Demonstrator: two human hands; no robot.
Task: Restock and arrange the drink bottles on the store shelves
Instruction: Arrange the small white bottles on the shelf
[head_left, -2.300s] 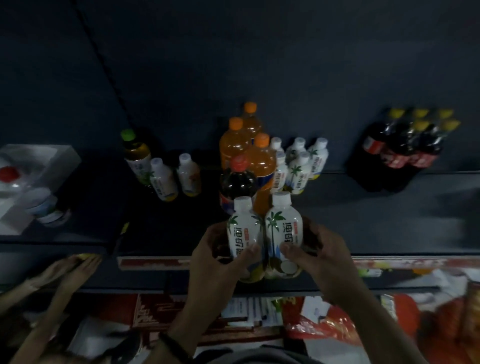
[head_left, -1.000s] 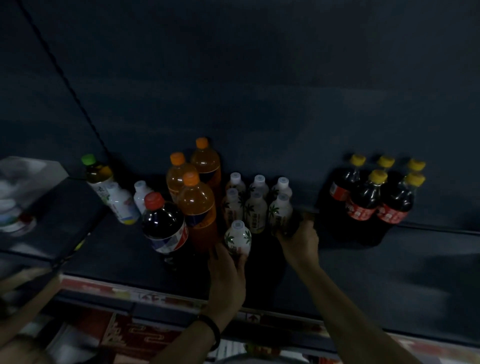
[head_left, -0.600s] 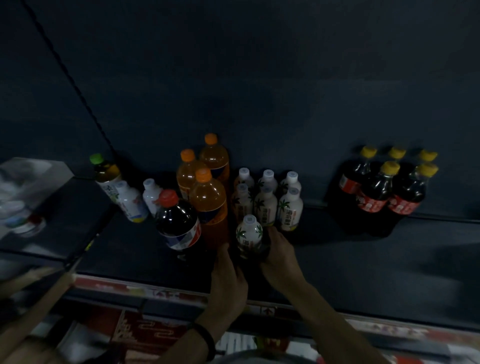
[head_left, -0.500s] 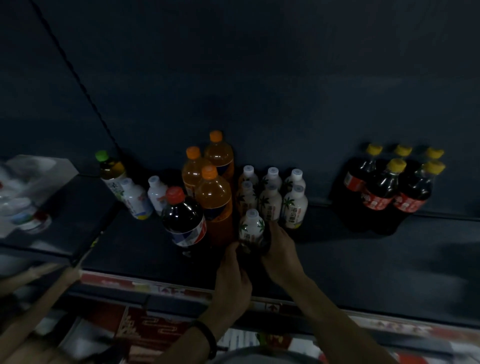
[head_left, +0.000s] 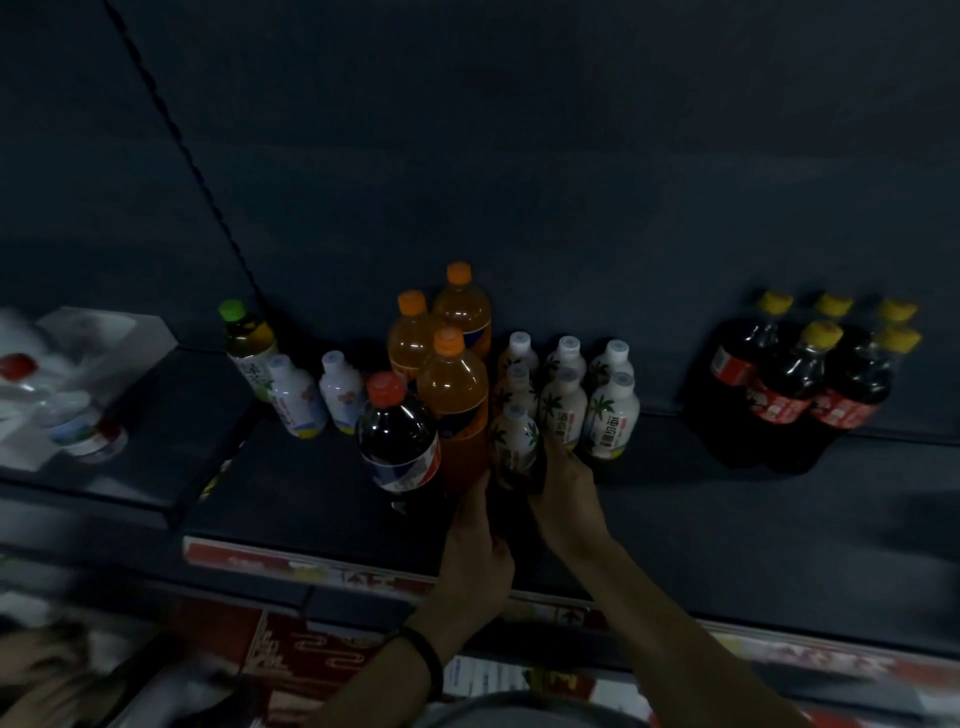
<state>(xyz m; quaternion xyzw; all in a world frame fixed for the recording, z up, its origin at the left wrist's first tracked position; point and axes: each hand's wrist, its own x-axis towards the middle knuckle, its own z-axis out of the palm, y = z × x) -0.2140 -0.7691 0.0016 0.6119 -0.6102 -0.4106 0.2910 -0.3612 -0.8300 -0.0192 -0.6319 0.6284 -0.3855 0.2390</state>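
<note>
Where the left wrist wears a black wristband (head_left: 428, 657), both arms reach over the red-and-white price strip (head_left: 311, 566) onto the dark shelf (head_left: 727, 519). The left hand (head_left: 480, 540) stands against the left side of the front palm-label bottle (head_left: 514, 441). Its fingers are hidden behind its own back, so I cannot tell whether it grips. The right hand (head_left: 566, 499) has its fingers curled round the bottle's lower right side.

That bottle stands upright on the shelf, its base lost in shadow between the hands. It stands alone in front of six more palm-label bottles (head_left: 563, 402), which are set in two rows of three (seven in all).

Just to its left stand one red-capped cola bottle (head_left: 397, 431) and three orange soda bottles (head_left: 452, 384). The nearest orange one crowds the left hand's side of the held bottle. Further left are two small white bottles (head_left: 293, 395), with one green-capped bottle (head_left: 247, 343) behind them.

Well apart to the right is a tight cluster of yellow-capped cola bottles (head_left: 784, 379), with five caps that can be counted. At the far left a white box (head_left: 130, 332) holds blurred things, one of them red-topped; the rest are too smeared to name.
</note>
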